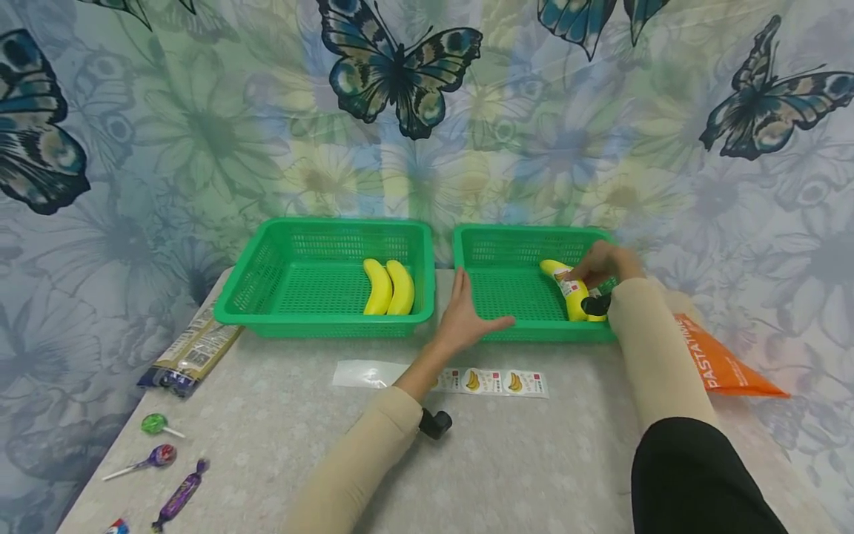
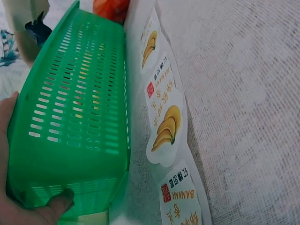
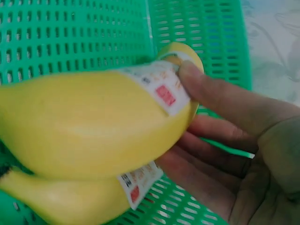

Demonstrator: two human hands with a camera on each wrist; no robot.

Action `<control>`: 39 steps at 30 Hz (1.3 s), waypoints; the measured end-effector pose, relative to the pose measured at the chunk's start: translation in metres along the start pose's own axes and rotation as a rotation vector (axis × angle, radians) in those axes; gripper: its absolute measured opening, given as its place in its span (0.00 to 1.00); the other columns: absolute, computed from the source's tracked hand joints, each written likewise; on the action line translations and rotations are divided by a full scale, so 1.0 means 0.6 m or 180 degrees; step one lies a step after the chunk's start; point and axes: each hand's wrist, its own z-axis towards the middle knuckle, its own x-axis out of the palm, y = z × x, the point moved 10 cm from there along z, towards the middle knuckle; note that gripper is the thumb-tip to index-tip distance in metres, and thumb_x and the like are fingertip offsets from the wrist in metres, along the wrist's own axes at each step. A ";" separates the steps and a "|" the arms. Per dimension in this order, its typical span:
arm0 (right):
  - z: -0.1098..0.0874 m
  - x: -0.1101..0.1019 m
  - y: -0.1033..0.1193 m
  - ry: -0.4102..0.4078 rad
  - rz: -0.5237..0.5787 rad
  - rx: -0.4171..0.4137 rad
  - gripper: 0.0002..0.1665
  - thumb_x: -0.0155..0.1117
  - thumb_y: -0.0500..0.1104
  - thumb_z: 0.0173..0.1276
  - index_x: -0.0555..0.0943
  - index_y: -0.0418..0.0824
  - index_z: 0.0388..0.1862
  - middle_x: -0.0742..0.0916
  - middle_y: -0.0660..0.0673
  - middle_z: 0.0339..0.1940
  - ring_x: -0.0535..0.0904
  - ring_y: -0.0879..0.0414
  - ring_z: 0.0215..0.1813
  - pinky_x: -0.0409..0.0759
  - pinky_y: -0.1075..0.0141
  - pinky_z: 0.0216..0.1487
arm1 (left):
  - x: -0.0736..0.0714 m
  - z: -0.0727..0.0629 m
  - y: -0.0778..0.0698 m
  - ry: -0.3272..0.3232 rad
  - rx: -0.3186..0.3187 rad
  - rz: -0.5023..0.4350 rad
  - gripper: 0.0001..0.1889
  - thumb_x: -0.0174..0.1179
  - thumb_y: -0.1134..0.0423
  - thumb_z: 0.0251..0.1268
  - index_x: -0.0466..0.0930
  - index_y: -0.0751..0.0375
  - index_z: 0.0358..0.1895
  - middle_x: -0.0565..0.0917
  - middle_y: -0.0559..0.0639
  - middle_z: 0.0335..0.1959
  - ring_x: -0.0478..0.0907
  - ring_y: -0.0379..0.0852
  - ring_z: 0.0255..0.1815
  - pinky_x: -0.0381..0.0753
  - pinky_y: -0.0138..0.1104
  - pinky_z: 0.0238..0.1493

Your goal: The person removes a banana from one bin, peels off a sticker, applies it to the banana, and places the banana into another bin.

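Observation:
Inside the right green basket [image 1: 507, 285], my right hand [image 1: 606, 261] holds a yellow banana [image 3: 84, 122] between thumb and fingers. A white label [image 3: 164, 91] wraps that banana, and my thumb lies on it. Below it is a second labelled banana [image 3: 79, 199], partly covered. My left hand [image 1: 465, 320] is at the basket's front left corner, its fingers straight and thumb spread along the rim. In the left wrist view the thumb lies against the basket wall [image 2: 70, 159]. A strip of banana stickers [image 1: 490, 381] lies in front, partly hidden under my left wrist.
Two bananas [image 1: 389, 288] lie in the left green basket [image 1: 300, 328]. At left are a gold packet [image 1: 196, 348], a green lollipop [image 1: 155, 423], a purple lollipop [image 1: 159, 456] and a purple wrapped candy [image 1: 180, 497]. An orange bag [image 1: 727, 363] lies behind my right forearm.

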 end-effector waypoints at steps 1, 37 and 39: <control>0.002 0.001 -0.002 -0.0044 -0.0022 0.0029 0.30 0.71 0.47 0.63 0.79 0.25 0.55 0.88 0.38 0.42 0.87 0.53 0.38 0.84 0.52 0.52 | 0.000 -0.001 0.000 -0.0006 0.0001 0.0010 0.66 0.69 0.35 0.48 0.30 0.59 0.79 0.29 0.46 0.81 0.46 0.57 0.80 0.64 0.50 0.74; -0.016 -0.016 0.013 -0.0279 -0.0135 -0.0248 0.30 0.69 0.48 0.65 0.79 0.24 0.54 0.90 0.35 0.40 0.89 0.49 0.40 0.85 0.54 0.51 | 0.001 -0.002 -0.002 -0.0030 0.0045 0.0015 0.66 0.68 0.34 0.50 0.30 0.58 0.79 0.28 0.44 0.81 0.50 0.60 0.79 0.66 0.52 0.72; -0.028 -0.017 0.025 -0.0263 -0.0079 -0.0342 0.33 0.68 0.50 0.65 0.77 0.24 0.58 0.89 0.34 0.44 0.88 0.47 0.44 0.84 0.52 0.54 | -0.002 -0.002 0.001 -0.0050 0.0035 0.0043 0.66 0.67 0.33 0.49 0.30 0.58 0.79 0.28 0.44 0.81 0.52 0.60 0.78 0.67 0.52 0.71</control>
